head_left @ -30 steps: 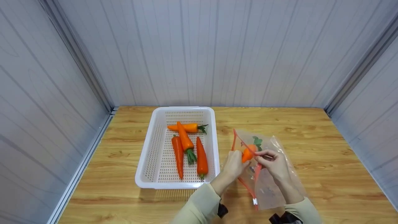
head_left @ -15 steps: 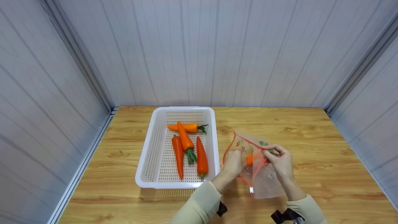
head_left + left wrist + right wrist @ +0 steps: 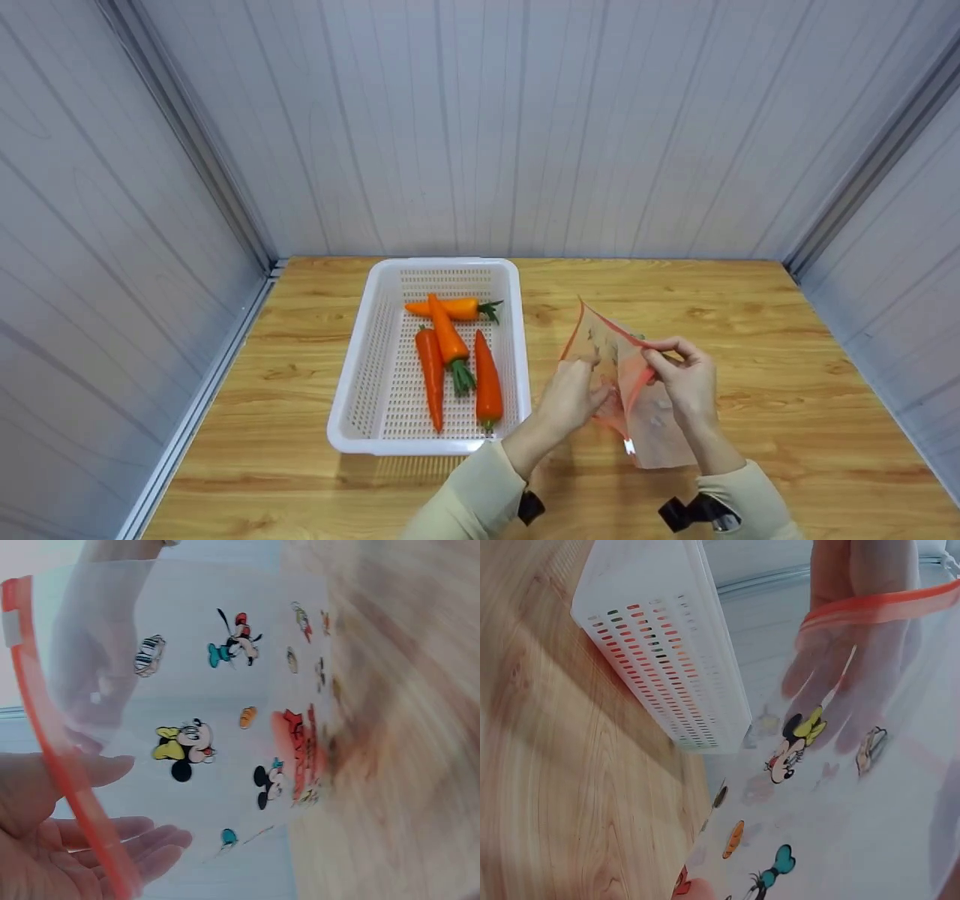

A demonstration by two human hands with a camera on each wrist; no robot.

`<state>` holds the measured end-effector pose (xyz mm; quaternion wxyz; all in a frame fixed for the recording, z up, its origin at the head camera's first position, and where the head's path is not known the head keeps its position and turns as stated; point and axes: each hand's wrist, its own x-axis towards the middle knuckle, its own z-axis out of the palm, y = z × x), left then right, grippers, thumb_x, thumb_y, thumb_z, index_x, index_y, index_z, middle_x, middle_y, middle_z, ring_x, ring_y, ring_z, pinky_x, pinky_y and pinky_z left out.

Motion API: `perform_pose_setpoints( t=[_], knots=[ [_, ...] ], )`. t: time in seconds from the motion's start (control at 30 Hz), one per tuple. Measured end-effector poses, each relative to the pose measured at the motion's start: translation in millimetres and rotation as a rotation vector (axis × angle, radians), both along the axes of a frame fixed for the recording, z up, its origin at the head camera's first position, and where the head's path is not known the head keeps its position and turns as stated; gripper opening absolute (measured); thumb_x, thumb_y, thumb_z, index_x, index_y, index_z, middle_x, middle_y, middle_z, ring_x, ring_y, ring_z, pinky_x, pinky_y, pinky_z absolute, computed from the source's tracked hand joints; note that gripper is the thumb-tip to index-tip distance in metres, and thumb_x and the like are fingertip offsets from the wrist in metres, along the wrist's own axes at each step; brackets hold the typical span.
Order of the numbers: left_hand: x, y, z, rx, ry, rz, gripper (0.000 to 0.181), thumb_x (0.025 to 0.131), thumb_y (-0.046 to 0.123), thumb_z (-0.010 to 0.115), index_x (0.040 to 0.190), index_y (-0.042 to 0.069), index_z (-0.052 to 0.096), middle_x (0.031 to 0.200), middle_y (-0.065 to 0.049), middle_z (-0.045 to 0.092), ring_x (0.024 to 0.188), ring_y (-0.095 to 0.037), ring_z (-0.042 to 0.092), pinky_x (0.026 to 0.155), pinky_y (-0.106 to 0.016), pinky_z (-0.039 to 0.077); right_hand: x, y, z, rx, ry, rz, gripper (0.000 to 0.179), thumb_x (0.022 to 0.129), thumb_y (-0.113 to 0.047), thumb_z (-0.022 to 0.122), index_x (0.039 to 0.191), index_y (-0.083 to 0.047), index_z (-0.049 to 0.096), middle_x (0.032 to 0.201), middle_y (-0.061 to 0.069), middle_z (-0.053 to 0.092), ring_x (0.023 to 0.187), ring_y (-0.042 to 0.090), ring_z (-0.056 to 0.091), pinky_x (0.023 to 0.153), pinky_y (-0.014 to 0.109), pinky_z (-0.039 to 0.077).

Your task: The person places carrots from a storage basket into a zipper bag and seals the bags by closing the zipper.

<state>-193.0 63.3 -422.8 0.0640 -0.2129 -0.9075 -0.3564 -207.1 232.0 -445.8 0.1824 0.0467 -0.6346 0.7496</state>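
Note:
A clear slider zip bag (image 3: 656, 431), printed with cartoon figures and edged in orange-red, is held up at the right with its mouth spread. My right hand (image 3: 686, 379) pinches the bag's edge between thumb and fingers. Inside the mouth is my left hand (image 3: 568, 394); its fingers (image 3: 161, 840) are extended and apart from the thumb, gripping nothing. Down at the bag's bottom, a carrot (image 3: 281, 731) shows as an orange-red patch through the plastic in the left wrist view. The bag and my hands hide most of it in the head view.
A white perforated basket (image 3: 349, 397) stands left of the bag on the wooden table (image 3: 247, 435). It holds several carrots (image 3: 489, 382), some with green tops. Panelled walls (image 3: 480, 127) enclose the table at the back and both sides.
The carrot has slipped from my left hand's grip down into the bag, and the left fingers have spread. My right hand has drawn the bag's edge to the right and up.

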Motion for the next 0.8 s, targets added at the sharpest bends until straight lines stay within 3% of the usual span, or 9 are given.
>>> perform_pose_setpoints(
  t=[0.07, 0.13, 0.17, 0.27, 0.37, 0.47, 0.6, 0.7, 0.8],
  knots=[
    [1.8, -3.2, 6.0, 0.009, 0.008, -0.006, 0.033, 0.077, 0.013, 0.068, 0.104, -0.004, 0.06, 0.096, -0.011, 0.063, 0.088, -0.017, 0.059, 0.073, -0.021, 0.047, -10.6, 12, -17.0, -0.026, 0.034, 0.045, 0.01, 0.077, 0.008, 0.062, 0.086, 0.011, 0.062, 0.074, 0.016, 0.062, 0.047, 0.015, 0.054, 0.042, 0.024, 0.045],
    [2.7, -6.8, 12.3, 0.018, 0.002, -0.014, 0.032, 0.077, 0.013, 0.068, 0.104, -0.003, 0.061, 0.093, -0.01, 0.064, 0.086, -0.016, 0.059, 0.072, -0.021, 0.047, -27.2, 27, -43.0, -0.08, 0.086, 0.116, 0.009, 0.078, 0.008, 0.06, 0.087, 0.009, 0.063, 0.076, 0.017, 0.061, 0.048, 0.016, 0.055, 0.043, 0.025, 0.046],
    [2.8, -8.7, 15.7, 0.023, -0.005, -0.017, 0.032, 0.078, 0.013, 0.068, 0.104, -0.003, 0.061, 0.092, -0.01, 0.064, 0.084, -0.016, 0.059, 0.07, -0.02, 0.047, -29.8, 30, -46.2, -0.092, 0.089, 0.126, 0.009, 0.078, 0.009, 0.06, 0.086, 0.009, 0.064, 0.075, 0.017, 0.061, 0.048, 0.017, 0.055, 0.043, 0.025, 0.046],
    [1.7, -14.9, 26.1, 0.011, -0.024, -0.005, 0.032, 0.078, 0.015, 0.067, 0.105, -0.001, 0.061, 0.091, -0.009, 0.064, 0.079, -0.013, 0.06, 0.063, -0.017, 0.047, -23.7, 23, -32.8, -0.061, 0.082, 0.087, 0.008, 0.077, 0.007, 0.061, 0.084, 0.012, 0.062, 0.073, 0.016, 0.061, 0.048, 0.015, 0.055, 0.042, 0.024, 0.046],
    [-2.6, -22.4, 35.5, -0.008, -0.046, 0.021, 0.031, 0.079, 0.016, 0.066, 0.105, 0.0, 0.062, 0.089, -0.008, 0.065, 0.073, -0.012, 0.061, 0.057, -0.016, 0.046, -2.2, 4, 7.6, -0.034, 0.01, 0.032, 0.007, 0.076, 0.012, 0.058, 0.081, 0.017, 0.059, 0.069, 0.014, 0.061, 0.047, 0.013, 0.054, 0.041, 0.023, 0.045],
    [-10.2, -32.2, 43.4, -0.019, -0.057, 0.048, 0.029, 0.08, 0.018, 0.065, 0.103, 0.001, 0.063, 0.085, -0.007, 0.065, 0.068, -0.013, 0.061, 0.054, -0.017, 0.045, 4.5, -4, 22.7, -0.028, -0.061, -0.003, 0.006, 0.077, 0.018, 0.053, 0.081, 0.019, 0.057, 0.066, 0.012, 0.061, 0.043, 0.012, 0.052, 0.041, 0.021, 0.044],
    [-23.6, -48.0, 50.2, -0.021, -0.03, 0.093, 0.025, 0.08, 0.017, 0.065, 0.099, 0.0, 0.064, 0.08, -0.007, 0.065, 0.067, -0.013, 0.061, 0.056, -0.018, 0.046, -13.7, 11, -9.1, 0.005, -0.037, -0.021, 0.01, 0.076, 0.009, 0.062, 0.084, 0.015, 0.059, 0.069, 0.018, 0.06, 0.041, 0.014, 0.051, 0.04, 0.023, 0.045],
    [-34.8, -60.0, 51.8, -0.021, -0.016, 0.151, 0.022, 0.08, 0.017, 0.065, 0.095, 0.001, 0.065, 0.077, -0.006, 0.064, 0.066, -0.013, 0.06, 0.057, -0.02, 0.047, -23.2, 20, -28.3, 0.005, 0.03, 0.019, 0.015, 0.074, 0.002, 0.067, 0.085, 0.012, 0.061, 0.072, 0.022, 0.059, 0.042, 0.015, 0.052, 0.04, 0.024, 0.045],
    [-45.6, -71.5, 51.2, -0.014, -0.032, 0.222, 0.021, 0.08, 0.018, 0.065, 0.092, 0.001, 0.065, 0.074, -0.005, 0.064, 0.065, -0.015, 0.06, 0.058, -0.024, 0.047, -16.2, 15, -17.8, 0.005, 0.039, 0.044, 0.011, 0.075, 0.003, 0.066, 0.083, 0.01, 0.062, 0.071, 0.016, 0.061, 0.043, 0.012, 0.053, 0.04, 0.023, 0.045]
  ],
)
